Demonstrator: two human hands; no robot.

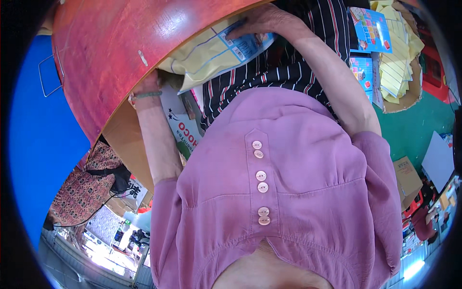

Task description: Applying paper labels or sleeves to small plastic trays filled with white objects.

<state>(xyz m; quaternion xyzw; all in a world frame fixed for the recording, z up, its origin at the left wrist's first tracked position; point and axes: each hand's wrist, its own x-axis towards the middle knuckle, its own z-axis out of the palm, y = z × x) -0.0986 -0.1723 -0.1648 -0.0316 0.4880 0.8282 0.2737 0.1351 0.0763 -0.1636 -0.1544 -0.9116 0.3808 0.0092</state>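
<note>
A pale yellow bag [207, 60] with blue lines and a blue printed label lies over my lap, partly under the edge of the red round table [106, 43]. My right hand [264, 21] grips its upper end, thumb on the label and the other fingers partly hidden. On the other side of the bag, my left hand [150, 85], with a green bracelet at the wrist, reaches to the underside of the table edge. Its fingers are out of sight there, so whether they hold anything is hidden.
Below my left forearm stands an opened cardboard box [126, 137] beside a white printed carton [180, 120]. To the right, blue printed packs [373, 29] lie by a box of striped yellow sheets [397, 58]. A blue surface [33, 144] fills the far left. Green floor [409, 135] shows at right.
</note>
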